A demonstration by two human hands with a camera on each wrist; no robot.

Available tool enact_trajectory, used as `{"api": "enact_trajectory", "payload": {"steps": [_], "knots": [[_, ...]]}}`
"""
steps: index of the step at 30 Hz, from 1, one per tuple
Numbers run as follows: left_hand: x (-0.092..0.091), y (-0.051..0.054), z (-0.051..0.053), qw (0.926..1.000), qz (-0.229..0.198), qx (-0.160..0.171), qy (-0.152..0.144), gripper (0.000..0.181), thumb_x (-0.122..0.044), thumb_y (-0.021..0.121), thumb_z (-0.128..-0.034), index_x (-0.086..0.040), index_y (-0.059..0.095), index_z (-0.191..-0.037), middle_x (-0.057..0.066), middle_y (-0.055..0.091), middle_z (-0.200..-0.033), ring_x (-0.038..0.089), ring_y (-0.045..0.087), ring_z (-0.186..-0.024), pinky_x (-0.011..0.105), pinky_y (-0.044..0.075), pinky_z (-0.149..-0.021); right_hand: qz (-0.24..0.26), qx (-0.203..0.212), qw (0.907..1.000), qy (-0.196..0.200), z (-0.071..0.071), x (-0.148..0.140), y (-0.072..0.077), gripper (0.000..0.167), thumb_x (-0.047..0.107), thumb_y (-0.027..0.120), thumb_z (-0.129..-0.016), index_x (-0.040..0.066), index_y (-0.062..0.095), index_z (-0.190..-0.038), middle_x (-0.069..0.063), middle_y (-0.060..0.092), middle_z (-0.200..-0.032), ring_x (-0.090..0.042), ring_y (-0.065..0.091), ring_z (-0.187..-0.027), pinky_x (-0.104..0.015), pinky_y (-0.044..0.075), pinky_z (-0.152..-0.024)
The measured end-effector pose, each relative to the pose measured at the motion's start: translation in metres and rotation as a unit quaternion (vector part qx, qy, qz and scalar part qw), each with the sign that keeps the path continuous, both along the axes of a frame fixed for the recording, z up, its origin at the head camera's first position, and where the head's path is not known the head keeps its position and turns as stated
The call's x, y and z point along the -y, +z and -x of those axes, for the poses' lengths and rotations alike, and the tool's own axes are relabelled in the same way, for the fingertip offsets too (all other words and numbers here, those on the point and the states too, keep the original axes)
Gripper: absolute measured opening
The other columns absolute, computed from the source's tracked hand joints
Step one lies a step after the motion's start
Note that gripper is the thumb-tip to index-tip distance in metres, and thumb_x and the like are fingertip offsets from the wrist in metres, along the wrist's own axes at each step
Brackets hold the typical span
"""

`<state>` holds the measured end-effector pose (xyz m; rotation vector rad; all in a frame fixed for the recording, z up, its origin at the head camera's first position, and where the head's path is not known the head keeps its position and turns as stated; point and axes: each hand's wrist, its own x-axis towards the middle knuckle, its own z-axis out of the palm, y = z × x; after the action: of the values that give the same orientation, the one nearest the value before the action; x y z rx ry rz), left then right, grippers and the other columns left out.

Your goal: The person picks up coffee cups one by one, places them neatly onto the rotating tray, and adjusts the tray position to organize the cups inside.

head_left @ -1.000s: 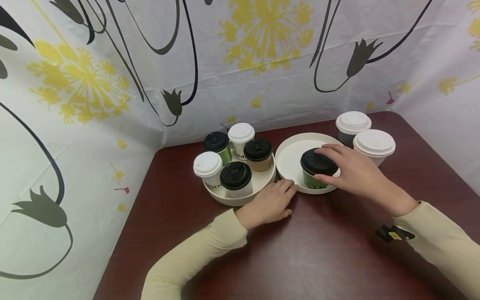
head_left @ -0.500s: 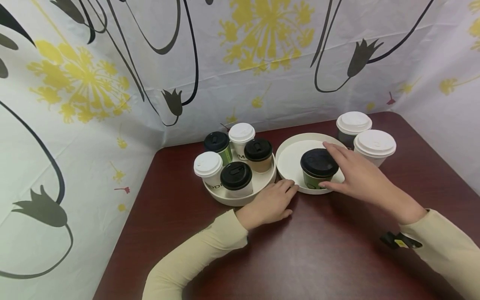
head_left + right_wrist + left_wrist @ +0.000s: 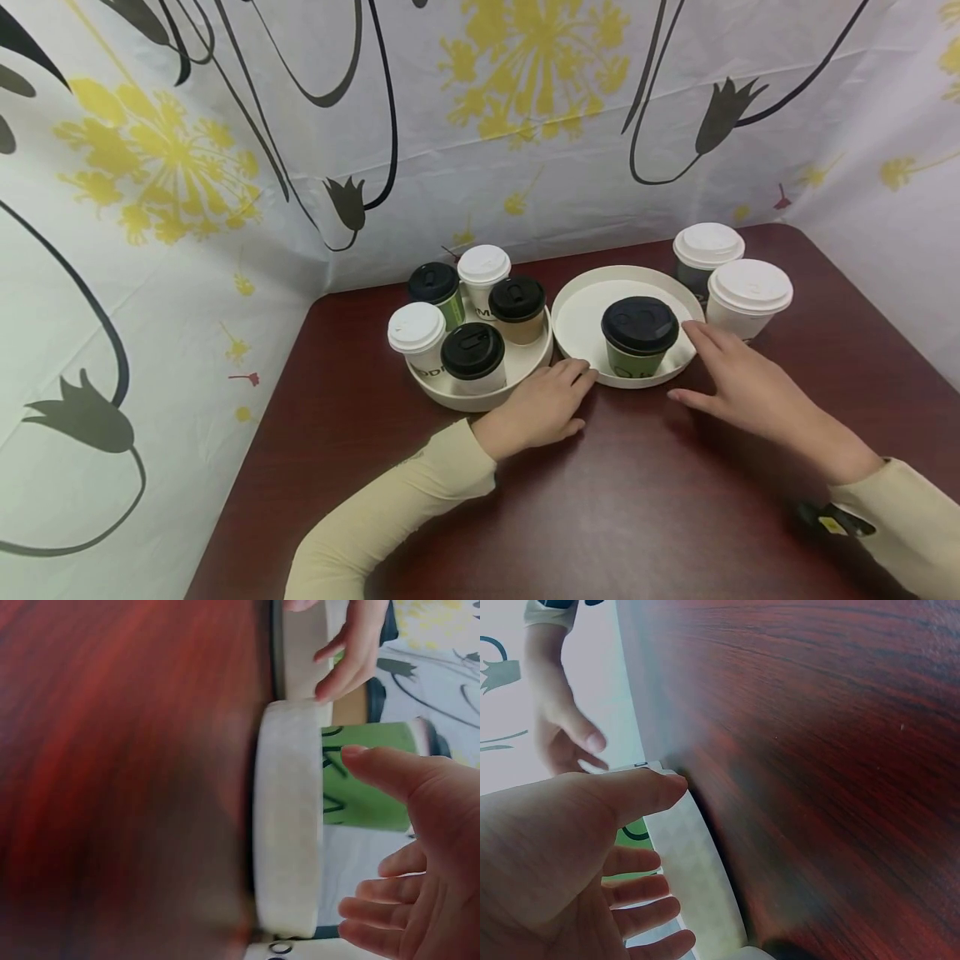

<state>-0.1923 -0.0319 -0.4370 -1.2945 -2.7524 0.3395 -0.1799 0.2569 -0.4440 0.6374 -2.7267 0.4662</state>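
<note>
A green paper cup with a black lid [image 3: 640, 327] stands upright near the front of the right round white tray [image 3: 587, 292]. My right hand [image 3: 757, 396] hovers just right of that tray, fingers spread and apart from the cup; the right wrist view shows the green cup [image 3: 367, 780] beyond the thumb. My left hand [image 3: 536, 406] rests at the front where the two trays meet, its fingertips at the right tray's rim. In the left wrist view the left hand [image 3: 577, 840] has loosely extended fingers, holding nothing.
The left round tray [image 3: 480, 403] bears several lidded cups, such as a white-lidded cup [image 3: 416, 333] and a black-lidded cup [image 3: 474, 357]. Two white-lidded cups, a dark one [image 3: 705, 250] and a white one [image 3: 748, 293], stand on the brown table [image 3: 600, 517] behind the right hand.
My right hand has let go of the black-lidded green cup and drawn back right and toward me. The cup stays in the right tray; the left hand has not moved.
</note>
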Motion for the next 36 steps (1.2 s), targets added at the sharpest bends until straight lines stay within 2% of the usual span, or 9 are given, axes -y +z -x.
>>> {"api": "enact_trajectory", "payload": {"steps": [8,17,23,32,36], "knots": [[0.0,-0.001,0.001,1.0,-0.002,0.001,-0.001,0.071,-0.046,0.066,-0.0909,-0.01,0.041,-0.147,0.005,0.047,-0.144,0.019,0.048,-0.135,0.031,0.049,-0.103,-0.055,0.05,0.9971,-0.013,-0.004,-0.012,-0.013,0.083,0.035,0.082,-0.077,-0.013,0.05,-0.135,-0.035,0.048,-0.14,-0.055,0.048,-0.124,-0.065,0.043,-0.099],[-0.001,0.0,0.0,1.0,0.0,0.004,0.006,0.072,-0.047,0.066,-0.0909,-0.01,0.041,-0.148,0.005,0.046,-0.144,0.018,0.048,-0.135,0.031,0.047,-0.104,-0.061,0.023,0.9979,-0.002,-0.005,-0.015,-0.018,0.074,0.031,0.082,-0.077,-0.012,0.055,-0.13,-0.034,0.052,-0.137,-0.052,0.05,-0.124,-0.063,0.041,-0.101],[-0.002,-0.004,-0.001,0.9999,-0.003,-0.003,0.015,0.074,-0.049,0.067,-0.0891,-0.01,0.041,-0.147,0.005,0.046,-0.142,0.018,0.051,-0.132,0.031,0.048,-0.102,-0.067,0.015,0.9976,0.007,-0.008,-0.016,-0.019,0.071,0.031,0.082,-0.077,-0.008,0.057,-0.13,-0.03,0.053,-0.137,-0.048,0.05,-0.124,-0.062,0.042,-0.101],[-0.006,-0.005,-0.007,0.9999,-0.008,-0.011,0.008,0.069,-0.047,0.067,-0.0893,-0.013,0.044,-0.144,0.002,0.048,-0.136,0.017,0.051,-0.13,0.03,0.048,-0.101,-0.09,0.028,0.9954,0.017,-0.014,-0.014,-0.015,0.067,0.031,0.079,-0.08,-0.001,0.058,-0.134,-0.025,0.055,-0.139,-0.045,0.05,-0.127,-0.062,0.044,-0.1],[-0.008,-0.005,-0.01,1.0,-0.002,-0.008,-0.003,0.07,-0.047,0.066,-0.0902,-0.012,0.043,-0.147,0.003,0.048,-0.139,0.018,0.05,-0.132,0.03,0.048,-0.103,-0.088,0.013,0.9957,0.028,-0.017,-0.012,-0.015,0.065,0.03,0.08,-0.078,0.0,0.06,-0.133,-0.024,0.057,-0.137,-0.044,0.053,-0.124,-0.061,0.046,-0.097]]}}
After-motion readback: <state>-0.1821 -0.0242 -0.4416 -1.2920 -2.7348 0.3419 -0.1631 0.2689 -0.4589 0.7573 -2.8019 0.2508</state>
